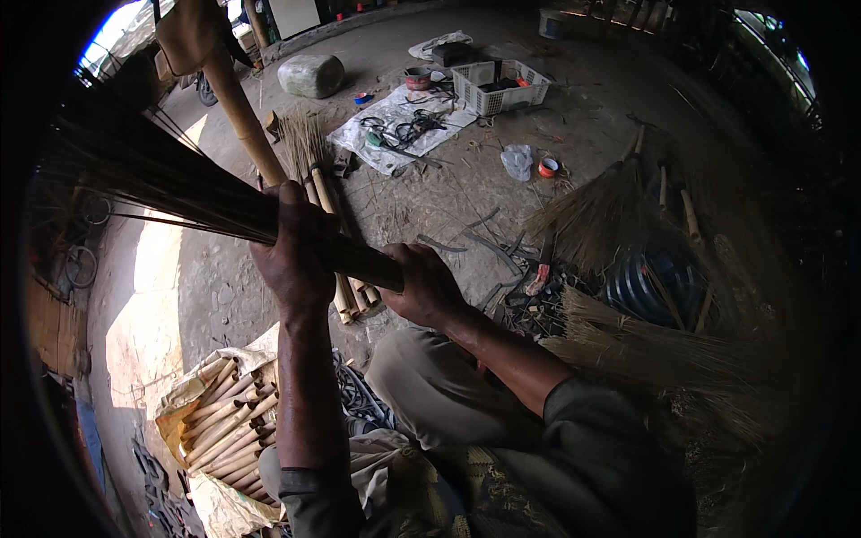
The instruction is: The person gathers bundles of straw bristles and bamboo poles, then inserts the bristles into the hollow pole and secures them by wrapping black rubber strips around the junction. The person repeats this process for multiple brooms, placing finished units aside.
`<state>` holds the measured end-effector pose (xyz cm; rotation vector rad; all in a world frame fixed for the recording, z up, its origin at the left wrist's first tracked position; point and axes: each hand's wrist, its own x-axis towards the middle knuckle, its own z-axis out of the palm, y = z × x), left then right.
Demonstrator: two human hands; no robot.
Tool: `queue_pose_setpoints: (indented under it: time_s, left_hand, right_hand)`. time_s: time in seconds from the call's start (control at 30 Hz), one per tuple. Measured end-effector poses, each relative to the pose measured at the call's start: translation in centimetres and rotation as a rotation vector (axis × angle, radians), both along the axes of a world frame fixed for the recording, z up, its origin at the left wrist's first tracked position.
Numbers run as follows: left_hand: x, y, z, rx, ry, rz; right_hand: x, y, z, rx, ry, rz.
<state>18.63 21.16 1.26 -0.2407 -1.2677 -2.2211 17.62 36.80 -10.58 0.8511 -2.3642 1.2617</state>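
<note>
Both of my hands grip a long bundle of thin dark bristles [197,188], held at a slant in front of me. Its loose ends fan out toward the upper left. My left hand [294,255] is wrapped round the bundle about where the bristles come together. Closed near the bundle's lower right end is my right hand [421,285], its fingers partly hidden behind the end. Below and beyond my hands, bamboo tubes [325,193] lie on the ground, some with pale bristles [303,136] at their far end.
At lower left stands an open sack [175,403] of cut bamboo tubes [229,426]. A thick bamboo post [240,112] rises beyond my left hand. Brooms [583,215], dark strips [493,254] and straw bundles [619,332] lie at right. Farther off are a white crate [489,100] and sheet [359,134].
</note>
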Motion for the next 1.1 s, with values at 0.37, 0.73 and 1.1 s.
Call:
queue_pose_setpoints:
  time_s: [0.37, 0.73, 1.1]
  left_hand:
    - [1.9, -2.1, 3.7, -0.256, 0.202, -0.120]
    - [3.9, -3.3, 5.4, -0.331, 0.319, -0.530]
    - [5.2, -4.9, 5.2, -0.346, 0.309, -0.495]
  right_hand:
    - [-0.2, -0.8, 3.0, -0.172, -0.198, 0.390]
    - [-0.1, -1.9, 2.9, -0.202, -0.177, 0.531]
    - [1.7, -3.4, 5.1, -0.243, 0.138, 0.366]
